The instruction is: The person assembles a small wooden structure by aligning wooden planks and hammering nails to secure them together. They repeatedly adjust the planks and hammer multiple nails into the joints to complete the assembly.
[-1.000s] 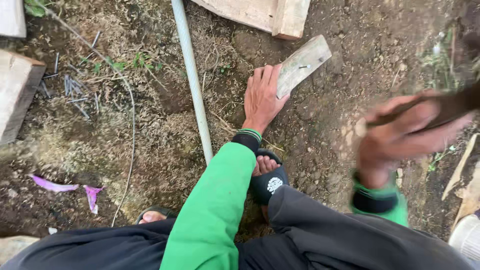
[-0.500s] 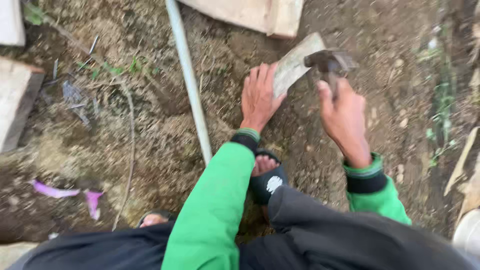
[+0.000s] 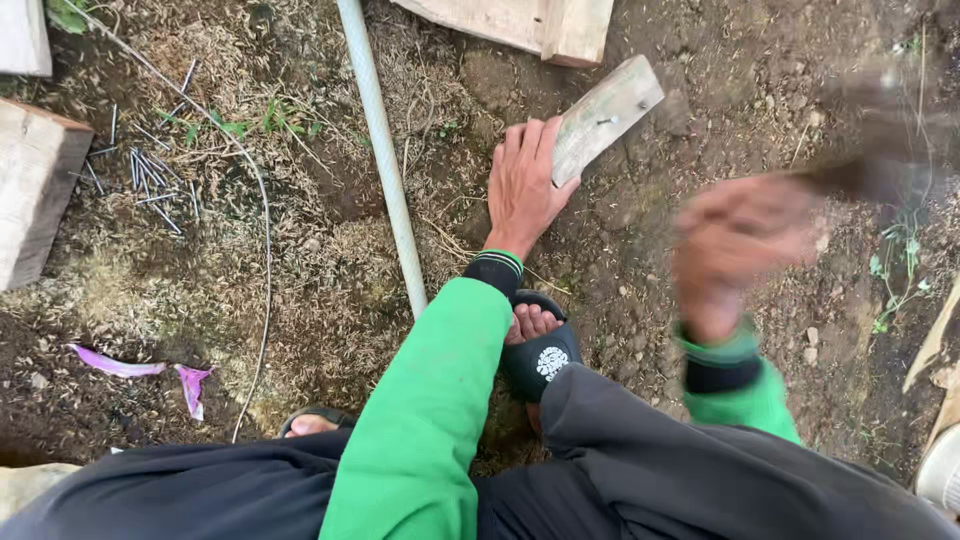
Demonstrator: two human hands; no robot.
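Note:
My left hand point(image 3: 522, 187) lies flat on the dirt, its fingers pressing the near end of a short wooden board point(image 3: 604, 115) with a nail standing in it. My right hand point(image 3: 735, 240) is blurred in motion to the right of the board, closed around the handle of a hammer point(image 3: 880, 165) whose head is smeared out at the far right. Both arms wear green sleeves with black cuffs. My foot in a black sandal point(image 3: 538, 352) rests just below the left wrist.
A grey metal pipe point(image 3: 383, 160) runs from the top down beside my left arm. Loose nails point(image 3: 148, 175) lie on the ground at left, near a wood block point(image 3: 35, 195). More planks point(image 3: 540, 25) lie at the top. Pink scraps point(image 3: 150, 370) sit at lower left.
Half a second ago the hammer head was down on the board by my left fingers. Now my right hand has swung the hammer up and away to the right. My left hand has stayed put.

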